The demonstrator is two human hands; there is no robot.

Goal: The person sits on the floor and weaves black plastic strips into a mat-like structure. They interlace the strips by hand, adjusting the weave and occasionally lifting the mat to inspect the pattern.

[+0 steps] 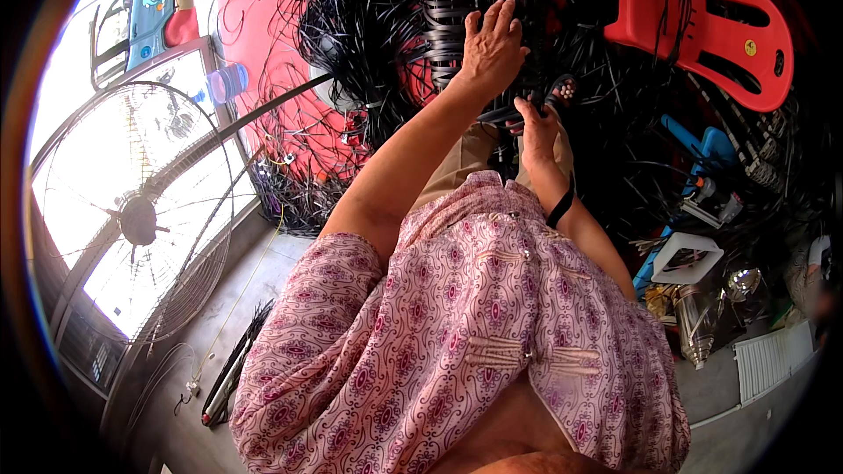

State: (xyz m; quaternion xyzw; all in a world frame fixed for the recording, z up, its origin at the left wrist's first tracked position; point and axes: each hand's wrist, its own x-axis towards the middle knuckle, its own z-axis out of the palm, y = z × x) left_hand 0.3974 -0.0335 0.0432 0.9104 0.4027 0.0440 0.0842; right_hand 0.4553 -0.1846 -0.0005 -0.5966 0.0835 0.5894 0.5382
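Note:
A dark weave of flat black plastic strips (442, 35) lies in front of me, with long loose ends running away from it. My left hand (490, 51) rests over its right part, back upward, fingers stretched and slightly apart. Closer to my lap, my right hand (539, 130) has its fingers curled and its thumb raised at the near edge of the weave. It seems to grip a black strip there, though the fingers partly hide it. A black band hangs by my right wrist. My foot in a dark sandal (562, 92) shows just beyond the right hand.
Tangled black strips (351, 0) heap up on a red surface (255, 0) at the left. A large standing fan (138, 219) is at far left. A red plastic chair (745, 44) lies at the upper right. A white box (687, 258) and a strip bundle (235, 369) are nearer.

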